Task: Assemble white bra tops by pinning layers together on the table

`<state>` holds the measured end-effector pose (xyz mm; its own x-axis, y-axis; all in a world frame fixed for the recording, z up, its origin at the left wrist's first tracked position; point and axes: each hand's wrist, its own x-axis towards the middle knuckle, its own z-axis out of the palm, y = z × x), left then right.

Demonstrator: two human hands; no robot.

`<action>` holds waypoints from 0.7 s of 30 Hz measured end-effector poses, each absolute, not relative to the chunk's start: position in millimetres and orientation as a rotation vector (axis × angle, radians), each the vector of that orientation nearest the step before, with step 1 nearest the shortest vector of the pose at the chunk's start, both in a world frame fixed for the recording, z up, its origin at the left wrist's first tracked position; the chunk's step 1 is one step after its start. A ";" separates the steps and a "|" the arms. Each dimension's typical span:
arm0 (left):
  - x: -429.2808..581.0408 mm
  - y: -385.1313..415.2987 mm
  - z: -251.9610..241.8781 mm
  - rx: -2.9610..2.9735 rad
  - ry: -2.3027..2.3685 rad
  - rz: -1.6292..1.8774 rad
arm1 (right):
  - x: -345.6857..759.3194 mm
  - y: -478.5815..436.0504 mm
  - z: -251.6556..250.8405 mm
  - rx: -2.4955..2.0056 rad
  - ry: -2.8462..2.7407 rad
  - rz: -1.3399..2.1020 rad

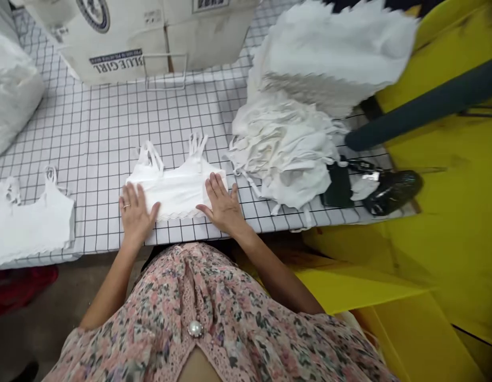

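Note:
A white strappy camisole top [178, 191] lies flat on the checked tablecloth in front of me, its straps pointing away and its scalloped hem towards me. My left hand [136, 212] rests on its left side, fingers stretched out, with a ring on one finger. On the right side lies my right hand [222, 204], palm down with the fingers spread. Both hands press on the fabric without gripping it. Further left, another white top [33, 220], or a stack of them, is laid out near the table's front edge.
A heap of crumpled white garments [285, 148] sits to the right, with a stack of white scalloped fabric [341, 48] behind. A cardboard box [206, 40], a plastic bag [13, 95], a dark pole [421, 103] and a black plastic-wrapped item [393, 191] surround the checked table [106, 122].

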<state>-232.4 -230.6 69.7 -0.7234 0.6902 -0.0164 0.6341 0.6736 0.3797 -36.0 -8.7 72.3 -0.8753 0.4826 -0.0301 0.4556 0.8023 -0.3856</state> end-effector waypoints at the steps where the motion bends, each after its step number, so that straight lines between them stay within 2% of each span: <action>1: -238.8 -239.2 70.7 1.079 2.739 0.535 | -26.9 6.9 77.2 -0.781 -2.828 0.586; 6: -254.3 -252.1 83.5 1.151 2.839 0.781 | 22.6 126.1 117.2 -1.132 -2.380 0.387; 12: -269.1 -217.1 121.5 1.552 2.677 1.073 | 22.7 234.9 181.6 -1.250 -2.211 0.621; 14: -273.2 -200.1 138.7 1.558 2.558 1.201 | 9.4 248.6 209.8 -1.152 -2.076 0.635; 19: -273.1 -126.7 198.3 1.340 2.125 1.486 | -48.5 237.3 293.2 -0.632 -1.658 1.135; 21: -269.0 -88.2 223.9 1.302 1.872 1.513 | -75.2 215.3 329.3 -0.506 -1.650 1.219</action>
